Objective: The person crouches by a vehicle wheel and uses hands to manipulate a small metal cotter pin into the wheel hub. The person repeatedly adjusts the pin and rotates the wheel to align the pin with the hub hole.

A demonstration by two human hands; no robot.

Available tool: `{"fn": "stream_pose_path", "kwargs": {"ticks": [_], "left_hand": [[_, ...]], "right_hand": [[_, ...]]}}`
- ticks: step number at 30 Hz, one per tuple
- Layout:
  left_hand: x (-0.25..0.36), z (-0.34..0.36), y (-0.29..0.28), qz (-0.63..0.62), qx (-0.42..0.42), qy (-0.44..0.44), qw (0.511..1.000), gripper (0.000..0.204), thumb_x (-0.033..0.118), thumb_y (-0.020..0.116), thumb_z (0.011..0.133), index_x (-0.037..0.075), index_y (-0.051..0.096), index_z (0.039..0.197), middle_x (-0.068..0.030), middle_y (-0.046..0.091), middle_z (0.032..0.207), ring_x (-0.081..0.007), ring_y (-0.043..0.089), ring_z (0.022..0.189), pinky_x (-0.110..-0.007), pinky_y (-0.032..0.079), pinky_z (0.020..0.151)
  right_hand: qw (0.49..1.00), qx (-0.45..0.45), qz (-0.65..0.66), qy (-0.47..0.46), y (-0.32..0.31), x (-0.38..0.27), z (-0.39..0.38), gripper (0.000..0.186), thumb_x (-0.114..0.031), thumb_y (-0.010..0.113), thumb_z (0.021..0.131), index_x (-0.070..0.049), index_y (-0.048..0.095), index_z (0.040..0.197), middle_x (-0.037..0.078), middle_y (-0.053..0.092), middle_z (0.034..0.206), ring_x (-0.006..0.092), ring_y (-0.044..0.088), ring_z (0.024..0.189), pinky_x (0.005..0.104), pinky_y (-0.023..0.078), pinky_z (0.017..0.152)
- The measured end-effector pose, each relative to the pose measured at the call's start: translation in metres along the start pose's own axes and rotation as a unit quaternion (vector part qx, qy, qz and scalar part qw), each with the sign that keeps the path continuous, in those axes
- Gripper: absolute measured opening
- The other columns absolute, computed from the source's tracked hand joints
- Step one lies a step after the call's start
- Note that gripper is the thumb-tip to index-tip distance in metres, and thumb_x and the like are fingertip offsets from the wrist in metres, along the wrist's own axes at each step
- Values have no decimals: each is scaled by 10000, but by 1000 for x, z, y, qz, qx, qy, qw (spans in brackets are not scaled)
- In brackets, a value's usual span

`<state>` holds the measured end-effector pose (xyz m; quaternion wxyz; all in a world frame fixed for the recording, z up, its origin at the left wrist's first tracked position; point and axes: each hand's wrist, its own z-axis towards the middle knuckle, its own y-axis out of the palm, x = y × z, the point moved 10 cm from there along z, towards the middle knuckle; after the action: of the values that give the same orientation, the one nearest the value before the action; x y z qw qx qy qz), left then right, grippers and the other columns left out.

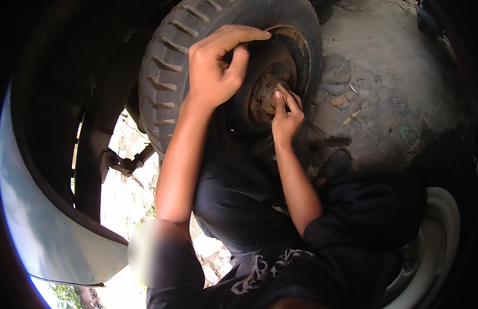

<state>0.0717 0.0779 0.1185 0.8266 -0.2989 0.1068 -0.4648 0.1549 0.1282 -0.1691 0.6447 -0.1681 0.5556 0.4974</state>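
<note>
A large treaded tyre (164, 77) on a rusty wheel stands upright in front of me. At its centre is a dirty metal hub (264, 98) with grease and rust on it. My left hand (215, 64) reaches over the tyre's sidewall, fingers stretched toward the upper rim (290, 35) and thumb apart from them, holding nothing that I can see. At the right side of the hub, my right hand (288, 116) has its thumb and fingers pinched together against the hub's middle. Whatever lies between those fingertips is too small to make out.
A curved light-coloured body panel (58, 237) arches on the left, beside dark underbody parts (120, 162). Stained concrete ground (393, 77) with scattered debris lies to the right. A pale wheel rim (445, 226) stands at the lower right, next to my dark-clothed legs (239, 206).
</note>
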Motion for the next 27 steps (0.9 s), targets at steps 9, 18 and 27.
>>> {"fn": "stream_pose_path", "kwargs": {"ticks": [9, 18, 27], "left_hand": [[-3, 2, -24, 24, 34, 0, 999, 311, -56, 590, 925, 12, 844, 1091, -150, 837, 1060, -255, 799, 992, -341, 603, 909], [-5, 4, -21, 2, 37, -16, 999, 321, -63, 589, 904, 23, 848, 1073, -155, 822, 1012, -242, 783, 931, -336, 602, 871], [-6, 1, -19, 7, 35, 2, 999, 291, -50, 582, 875, 12, 837, 1000, -132, 811, 951, -264, 766, 902, -365, 599, 886]], "right_hand": [[949, -182, -163, -197, 92, -66, 10, 732, -269, 642, 1095, 103, 351, 1653, 340, 336, 1716, 500, 316, 1617, 593, 288, 1319], [955, -200, -137, -169, 96, -57, 15, 922, -358, 611, 1099, 147, 126, 1699, 404, 16, 1778, 578, 149, 1646, 629, 196, 1347], [955, -201, -170, -137, 100, -47, 46, 904, -386, 574, 1110, 162, 146, 1687, 419, 41, 1769, 564, 99, 1661, 626, 170, 1352]]}}
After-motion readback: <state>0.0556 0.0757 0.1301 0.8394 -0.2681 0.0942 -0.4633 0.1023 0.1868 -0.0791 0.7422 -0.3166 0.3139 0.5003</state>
